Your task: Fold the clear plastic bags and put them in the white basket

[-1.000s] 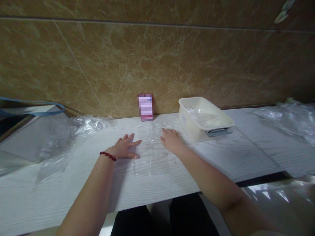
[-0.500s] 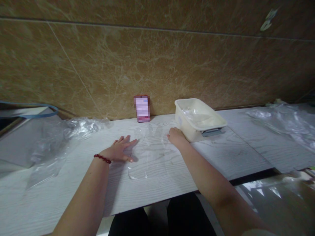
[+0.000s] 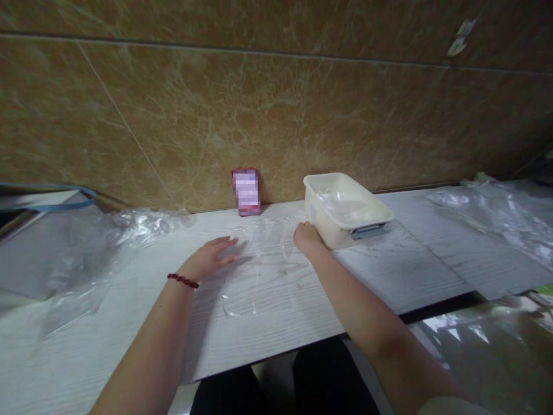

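A thin clear plastic bag (image 3: 259, 276) lies flat on the white wood-grain table (image 3: 268, 340) in front of me. Over its upper left edge my left hand (image 3: 211, 256) is open, with the fingers stretched toward the right and thumb apart; it wears a dark red beaded bracelet (image 3: 182, 280). My right hand (image 3: 306, 239) rests closed by the bag's upper right edge, fingers curled under. What those fingers hold, if anything, is hidden. Right behind that hand stands a cream plastic bin (image 3: 332, 227) with clear plastic inside and a grey clip on its side.
A phone (image 3: 247, 193) with a blurred screen leans against the brown marble wall (image 3: 216, 115). Crumpled clear plastic (image 3: 147, 227) and a white box (image 3: 26, 253) with a blue strap lie at the left. More clear plastic (image 3: 501, 210) is at the far right.
My left hand has drawn its spread fingers closer together and shifted slightly up. My right hand stays nearly in place. The whole view has moved a little.
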`<act>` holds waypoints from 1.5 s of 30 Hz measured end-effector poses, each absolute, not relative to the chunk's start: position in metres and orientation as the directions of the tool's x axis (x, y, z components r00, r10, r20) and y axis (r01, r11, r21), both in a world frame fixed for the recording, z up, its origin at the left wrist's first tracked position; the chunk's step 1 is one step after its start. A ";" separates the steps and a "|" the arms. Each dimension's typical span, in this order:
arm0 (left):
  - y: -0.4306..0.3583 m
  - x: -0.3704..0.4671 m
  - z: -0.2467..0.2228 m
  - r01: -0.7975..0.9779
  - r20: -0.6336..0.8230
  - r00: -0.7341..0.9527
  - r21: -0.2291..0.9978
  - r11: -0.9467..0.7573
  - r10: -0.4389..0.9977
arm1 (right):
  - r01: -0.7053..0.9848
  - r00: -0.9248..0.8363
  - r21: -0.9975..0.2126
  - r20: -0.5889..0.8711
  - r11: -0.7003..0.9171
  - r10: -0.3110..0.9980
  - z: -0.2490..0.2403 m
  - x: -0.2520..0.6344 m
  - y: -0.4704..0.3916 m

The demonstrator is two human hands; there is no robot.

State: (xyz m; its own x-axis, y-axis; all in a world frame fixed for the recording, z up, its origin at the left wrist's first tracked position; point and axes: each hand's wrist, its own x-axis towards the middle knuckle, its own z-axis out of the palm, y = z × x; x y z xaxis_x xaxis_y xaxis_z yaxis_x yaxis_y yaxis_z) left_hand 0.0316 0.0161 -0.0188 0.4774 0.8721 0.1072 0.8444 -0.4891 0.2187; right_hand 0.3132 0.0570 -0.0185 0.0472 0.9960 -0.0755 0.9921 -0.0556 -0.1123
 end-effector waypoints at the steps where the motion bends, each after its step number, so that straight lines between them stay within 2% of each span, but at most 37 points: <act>1: 0.016 0.032 -0.019 0.841 0.112 0.480 0.223 -0.492 0.870 | 0.992 0.048 -0.109 -0.080 -0.057 0.996 -0.021 0.313 0.058; 6: 0.015 0.037 -0.015 0.834 0.134 0.472 0.251 -0.491 0.871 | 0.996 -0.002 -0.092 -0.075 -0.005 0.997 -0.012 0.306 0.052; 11: 0.007 0.050 -0.004 0.831 0.217 0.381 0.345 -0.436 0.899 | 0.932 -0.031 -0.360 -0.006 0.026 1.000 0.002 0.302 0.039; 15: -0.001 0.071 0.003 0.791 0.215 0.234 0.525 -0.314 0.948 | 0.839 -0.139 -0.504 0.164 0.204 0.977 -0.001 0.300 0.037; 18: -0.003 0.094 0.005 0.644 0.153 0.134 0.738 -0.203 0.979 | 0.770 -0.194 -0.559 0.256 0.309 0.947 -0.003 0.297 0.035; 20: -0.002 0.111 0.007 0.482 0.051 0.110 0.871 -0.098 0.993 | 0.730 -0.211 -0.591 0.284 0.344 0.935 -0.004 0.296 0.033; 22: 0.002 0.127 0.008 0.322 -0.096 0.131 0.945 0.049 0.987 | 0.690 -0.226 -0.623 0.297 0.368 0.928 -0.006 0.294 0.032; 25: 0.010 0.146 0.009 0.165 -0.257 0.181 0.960 0.228 0.949 | 0.629 -0.230 -0.694 0.266 0.351 0.936 -0.010 0.292 0.033; 28: 0.019 0.157 0.009 0.101 -0.288 0.216 0.957 0.272 0.933 | 0.531 -0.203 -0.813 0.149 0.237 0.968 -0.016 0.289 0.038; 30: 0.025 0.160 0.006 0.103 -0.290 0.232 0.956 0.273 0.928 | 0.421 -0.196 -0.898 0.044 0.125 0.980 -0.016 0.287 0.041; 33: 0.033 0.160 0.000 0.227 -0.282 0.172 0.944 0.240 0.944 | 0.240 -0.216 -0.970 -0.082 -0.028 0.973 -0.012 0.284 0.043; 36: 0.041 0.156 -0.008 0.376 -0.250 0.078 0.904 0.204 0.965 | 0.134 -0.210 -0.987 -0.119 -0.091 0.970 -0.007 0.285 0.044; 38: 0.045 0.153 -0.012 0.444 -0.233 0.037 0.875 0.193 0.972 | 0.186 -0.170 -0.980 -0.099 -0.067 0.980 -0.007 0.290 0.047; 39: 0.047 0.151 -0.014 0.484 -0.219 0.022 0.856 0.181 0.975 | 0.265 -0.157 -0.964 -0.066 -0.022 0.985 -0.007 0.294 0.048; 42: 0.048 0.146 -0.014 0.613 -0.157 0.014 0.781 0.115 0.988 | 0.574 -0.273 -0.784 0.089 0.236 0.958 -0.008 0.306 0.049; 45: 0.046 0.144 -0.011 0.727 -0.100 0.055 0.686 0.028 0.994 | 0.694 -0.490 -0.545 0.121 0.471 0.863 -0.006 0.314 0.044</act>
State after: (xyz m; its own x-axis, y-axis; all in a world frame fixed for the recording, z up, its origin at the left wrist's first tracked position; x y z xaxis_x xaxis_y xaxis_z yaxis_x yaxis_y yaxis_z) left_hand 0.1438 0.0462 -0.0113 0.0549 0.9935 -0.0995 0.7274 0.0285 0.6856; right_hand 0.3137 0.0442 -0.0058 -0.4905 0.8630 0.1211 0.6938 0.4708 -0.5449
